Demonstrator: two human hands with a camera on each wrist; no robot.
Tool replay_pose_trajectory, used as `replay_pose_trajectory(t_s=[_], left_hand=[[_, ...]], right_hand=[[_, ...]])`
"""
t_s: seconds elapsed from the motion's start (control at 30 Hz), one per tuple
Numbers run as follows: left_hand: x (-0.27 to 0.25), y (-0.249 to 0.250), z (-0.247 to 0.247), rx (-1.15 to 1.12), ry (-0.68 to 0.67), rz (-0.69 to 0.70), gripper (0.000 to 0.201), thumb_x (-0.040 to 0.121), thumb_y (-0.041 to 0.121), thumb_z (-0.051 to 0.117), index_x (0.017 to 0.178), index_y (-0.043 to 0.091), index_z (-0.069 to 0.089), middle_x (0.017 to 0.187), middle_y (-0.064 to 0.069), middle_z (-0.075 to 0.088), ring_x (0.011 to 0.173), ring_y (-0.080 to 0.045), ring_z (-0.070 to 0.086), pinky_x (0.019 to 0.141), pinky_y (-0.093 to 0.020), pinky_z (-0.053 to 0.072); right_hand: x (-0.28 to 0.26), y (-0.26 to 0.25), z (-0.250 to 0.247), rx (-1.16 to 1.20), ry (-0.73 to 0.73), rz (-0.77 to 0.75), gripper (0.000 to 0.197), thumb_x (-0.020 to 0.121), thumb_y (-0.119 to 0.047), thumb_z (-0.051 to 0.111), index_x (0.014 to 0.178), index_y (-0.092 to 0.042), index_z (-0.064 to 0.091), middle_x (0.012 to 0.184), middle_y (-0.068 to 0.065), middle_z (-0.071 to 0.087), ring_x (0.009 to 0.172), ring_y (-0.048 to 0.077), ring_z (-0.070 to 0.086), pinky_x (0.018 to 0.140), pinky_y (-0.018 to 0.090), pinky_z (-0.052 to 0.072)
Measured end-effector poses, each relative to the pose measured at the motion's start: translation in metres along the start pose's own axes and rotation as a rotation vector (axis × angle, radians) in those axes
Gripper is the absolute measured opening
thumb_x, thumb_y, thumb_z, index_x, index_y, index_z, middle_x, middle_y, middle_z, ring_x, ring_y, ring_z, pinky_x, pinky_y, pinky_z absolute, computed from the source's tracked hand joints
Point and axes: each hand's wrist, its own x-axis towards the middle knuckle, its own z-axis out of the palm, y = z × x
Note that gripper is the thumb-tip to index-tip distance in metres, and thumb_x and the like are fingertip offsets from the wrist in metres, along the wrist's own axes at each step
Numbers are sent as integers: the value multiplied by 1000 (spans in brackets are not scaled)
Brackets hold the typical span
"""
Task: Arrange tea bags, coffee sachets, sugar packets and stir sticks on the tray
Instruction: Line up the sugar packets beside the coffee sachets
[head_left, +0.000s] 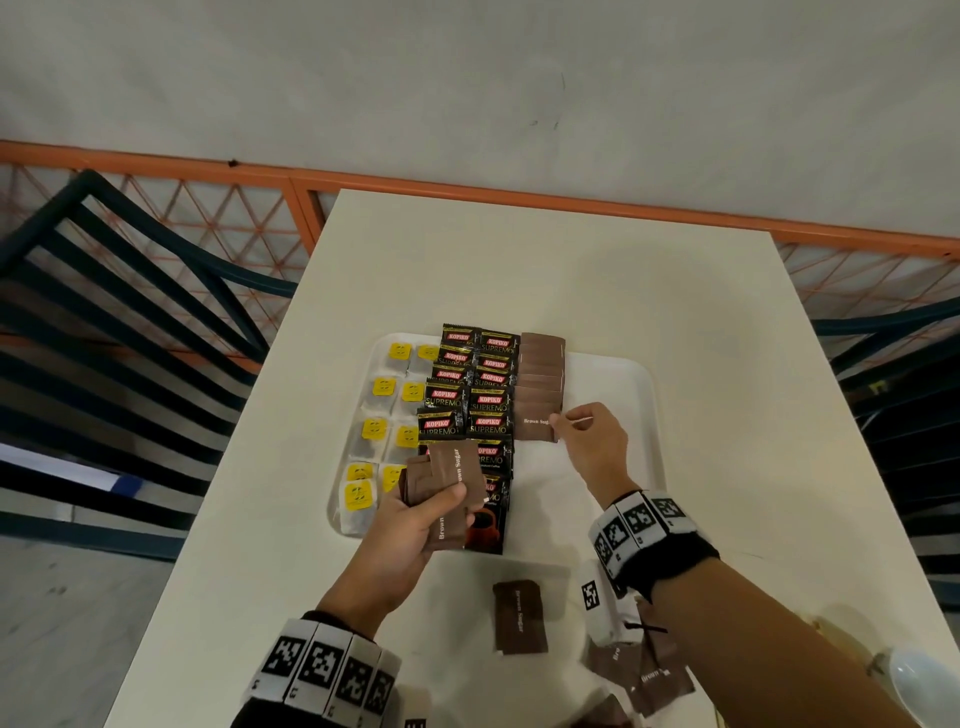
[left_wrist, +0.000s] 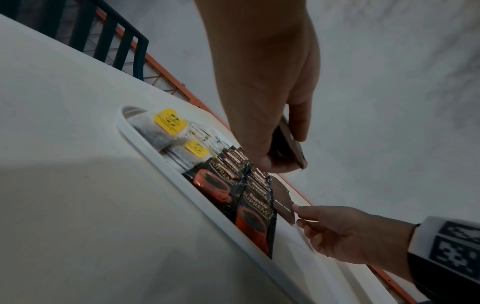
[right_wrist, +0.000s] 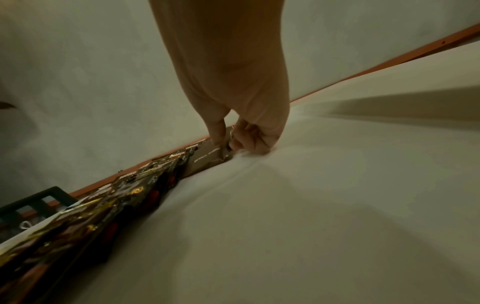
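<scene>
Sugar packets (head_left: 542, 387) lie in an overlapping column on the white tray (head_left: 636, 384), just right of our coffee sachets (head_left: 475, 392) and tea bags (head_left: 382, 415). Our right hand (head_left: 589, 441) pinches the nearest packet's edge; our left hand (head_left: 410, 530) grips a small stack of brown packets (head_left: 449, 480) above the tray's near side.

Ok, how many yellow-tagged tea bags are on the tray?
9 tea bags: two columns of four along the tray's left side, plus one overlapping the nearest left bag. The left hand may hide more.
</scene>
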Motion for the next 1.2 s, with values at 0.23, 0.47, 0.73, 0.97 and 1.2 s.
replay_pose_trajectory(t_s=[0.23, 0.47, 0.73, 0.97, 1.2], left_hand=[[0, -2, 2, 67, -24, 15, 25, 85, -1, 57, 110, 1, 61, 70, -8, 69, 58, -13, 64, 56, -22, 54], [3, -4, 0, 144, 17, 24, 18, 84, 1, 61, 101, 5, 64, 63, -3, 68, 54, -10, 61, 52, -21, 51], [4, -1, -7, 223, 80, 24, 24, 80, 2, 67, 99, 16, 65, 81, -16, 60, 71, -25, 51, 62, -31, 40], [0, -3, -2, 208, 48, -8, 21, 83, 1, 63, 101, 12, 64, 69, -7, 65, 55, -13, 58, 58, -28, 47], [-1, 9, -4, -118, -15, -114, 19, 91, 2, 44, 105, 5, 56, 77, -15, 59, 59, -20, 62, 53, -27, 56]], right_hand=[[-39, -31, -10, -55, -429, -207, 24, 92, -37, 50, 103, -18, 60, 92, -6, 61, 77, 5, 53, 70, 18, 39], [-67, -35, -14, -15, -684, -291, 21, 89, -22, 59, 110, -22, 61, 96, -8, 61, 77, 2, 55, 58, 5, 40], [-74, -27, -19, 82, -736, -195, 19, 85, -14, 64, 103, -9, 59, 90, 0, 63, 75, 9, 59, 61, 16, 49], [-71, -17, -21, 94, -657, -160, 9, 84, -9, 65, 93, -8, 62, 78, -1, 66, 69, 10, 59, 64, 16, 49], [-47, 3, -34, 235, -368, 13, 6, 85, -7, 63, 88, -9, 59, 77, 1, 65, 64, 11, 58, 52, 10, 43]])
